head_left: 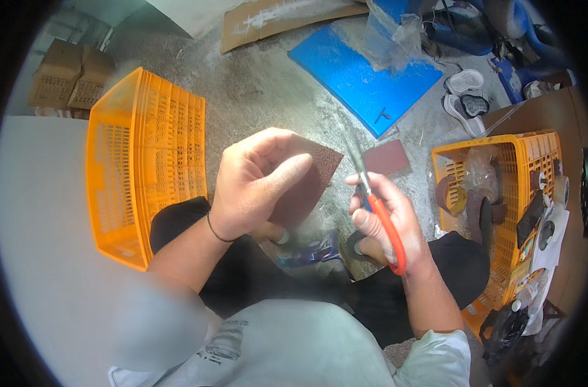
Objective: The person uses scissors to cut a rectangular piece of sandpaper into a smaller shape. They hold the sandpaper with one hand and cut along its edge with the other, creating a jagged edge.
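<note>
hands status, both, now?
Left hand: closed on a dark brown sheet, pinched between thumb and fingers.
Right hand: closed around the handles of red-handled scissors, blades pointing away from the body.

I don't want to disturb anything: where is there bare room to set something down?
The dusty grey floor between the left orange crate and the blue board looks free, as does the board's middle, beyond the black tool. It's crowded inside the right crate, with brown strips and plastic, and beside the shoe soles.

Between two crates (138, 161): sheet (307, 187) in left hand (249, 180), scissors (380, 213) in right hand (396, 222)
</note>
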Tool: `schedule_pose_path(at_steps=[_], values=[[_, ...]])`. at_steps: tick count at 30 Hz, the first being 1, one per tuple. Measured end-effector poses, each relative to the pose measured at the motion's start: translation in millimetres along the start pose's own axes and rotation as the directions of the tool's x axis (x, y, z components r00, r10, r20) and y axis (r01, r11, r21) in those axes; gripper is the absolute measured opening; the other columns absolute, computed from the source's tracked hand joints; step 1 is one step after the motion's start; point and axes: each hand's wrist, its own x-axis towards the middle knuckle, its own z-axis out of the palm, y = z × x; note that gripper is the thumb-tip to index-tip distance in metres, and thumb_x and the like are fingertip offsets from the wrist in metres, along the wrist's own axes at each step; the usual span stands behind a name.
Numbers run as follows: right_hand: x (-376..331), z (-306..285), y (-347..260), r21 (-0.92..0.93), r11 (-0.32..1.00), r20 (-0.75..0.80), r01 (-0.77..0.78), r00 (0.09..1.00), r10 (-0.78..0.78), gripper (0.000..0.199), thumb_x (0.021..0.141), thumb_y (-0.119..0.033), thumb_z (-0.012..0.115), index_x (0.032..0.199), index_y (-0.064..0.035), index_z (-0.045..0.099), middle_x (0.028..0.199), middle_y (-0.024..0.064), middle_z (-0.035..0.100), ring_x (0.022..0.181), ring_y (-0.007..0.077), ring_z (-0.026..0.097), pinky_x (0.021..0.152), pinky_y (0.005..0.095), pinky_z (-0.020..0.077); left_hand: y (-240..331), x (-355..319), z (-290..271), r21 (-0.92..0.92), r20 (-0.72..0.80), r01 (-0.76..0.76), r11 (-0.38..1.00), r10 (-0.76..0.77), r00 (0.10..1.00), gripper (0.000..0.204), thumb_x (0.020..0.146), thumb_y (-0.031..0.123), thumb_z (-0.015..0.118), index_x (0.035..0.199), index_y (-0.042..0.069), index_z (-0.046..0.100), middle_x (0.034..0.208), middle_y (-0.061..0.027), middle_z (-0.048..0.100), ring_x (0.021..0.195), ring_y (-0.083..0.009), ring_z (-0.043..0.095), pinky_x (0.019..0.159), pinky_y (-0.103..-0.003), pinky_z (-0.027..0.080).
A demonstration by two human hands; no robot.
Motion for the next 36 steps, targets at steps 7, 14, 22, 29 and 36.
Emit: schedule_pose_path(at_steps=[7,14,22,29,36], values=[[-9.1,1.4,-4.5,-0.272,0.962,0.018,0.009,1.000,-0.004,0.063,0.079,-0.028,0.084,0.125,0.0020,0.054,0.088,0.0028,0.059,0.079,0.0069,0.054,0.068,0.0272,0.0504,-7.4,-1.3,-1.4,0.279,0.011,-0.109,0.954,0.110,0.994,0.017,0.087,0.006,0.069,0.102,-0.001,0.067,0.085,-0.0073,0.071,0.077,-0.0087,0.064,0.070,-0.025,0.051],[-9.0,2.8,-2.2,-0.432,0.883,-0.034,0.183,0.975,-0.219,0.059,0.077,-0.031,0.083,0.120,0.0007,0.057,0.093,0.0140,0.065,0.080,0.0215,0.062,0.074,0.0348,0.0512,-3.4,-0.6,1.0,0.317,0.049,-0.143,0.938,0.134,0.990,0.016,0.087,0.002,0.068,0.102,-0.002,0.068,0.083,-0.0063,0.071,0.074,-0.0076,0.063,0.068,-0.023,0.050],[-8.7,-0.3,-1.1,-0.440,0.876,-0.022,0.195,0.973,-0.228,0.056,0.078,-0.031,0.082,0.117,0.0007,0.058,0.098,0.0198,0.065,0.084,0.0312,0.065,0.077,0.0388,0.0512,-4.8,-1.9,3.3,0.212,0.049,-0.100,0.972,0.092,0.995,0.014,0.090,-0.003,0.063,0.103,-0.003,0.067,0.085,-0.0039,0.071,0.074,-0.0057,0.062,0.068,-0.021,0.050],[-7.7,4.1,-4.5,-0.430,0.888,-0.034,0.164,0.980,-0.197,0.051,0.078,-0.018,0.084,0.116,0.0006,0.057,0.082,0.0016,0.056,0.073,0.0084,0.049,0.069,0.0264,0.0463,-5.5,0.6,0.3,0.402,0.082,-0.117,0.908,0.092,0.992,0.013,0.088,-0.003,0.067,0.101,-0.004,0.065,0.082,0.0023,0.060,0.074,-0.0040,0.051,0.067,-0.019,0.042],[-9.1,5.6,-4.8,-0.463,0.871,-0.056,0.167,0.975,-0.217,0.052,0.078,-0.020,0.085,0.117,0.0011,0.057,0.081,0.0019,0.057,0.073,0.0083,0.050,0.069,0.0266,0.0466,-10.4,1.9,-1.7,0.282,0.079,-0.101,0.954,0.082,0.993,0.013,0.089,0.004,0.066,0.102,0.000,0.067,0.083,-0.0025,0.069,0.074,-0.0058,0.059,0.068,-0.023,0.048]])
